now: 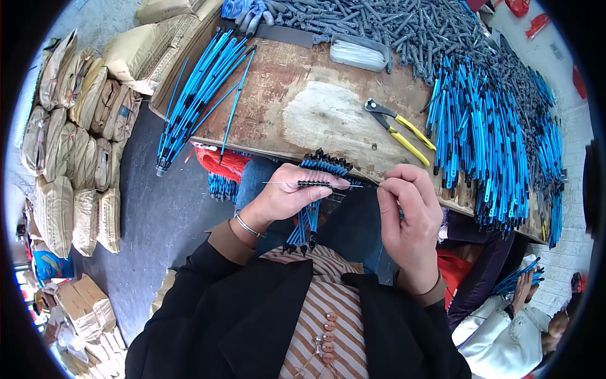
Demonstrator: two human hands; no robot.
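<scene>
My left hand (287, 196) is closed around a bundle of thin blue rods (325, 164) with black ends, in front of the table's near edge. A thin straight wire (273, 183) runs crosswise through or along a row of small black pieces at that hand, its left end sticking out past the palm. To the right, my right hand (411, 218) has thumb and forefinger pinched together close to the wire's right end. Whether those fingertips grip the wire is too fine to tell. The lower rod ends hang below my left hand, over my lap.
Yellow-handled cutting pincers (410, 140) lie on the worn wooden table (268, 95). Behind are a clear tray of thin white sticks (358, 54) and heaped grey plastic parts (379, 22). Blue rods (476, 139) pile up at right, others (205, 88) at left. Sacks (79, 145) stand left; a co-worker (511, 341) sits right.
</scene>
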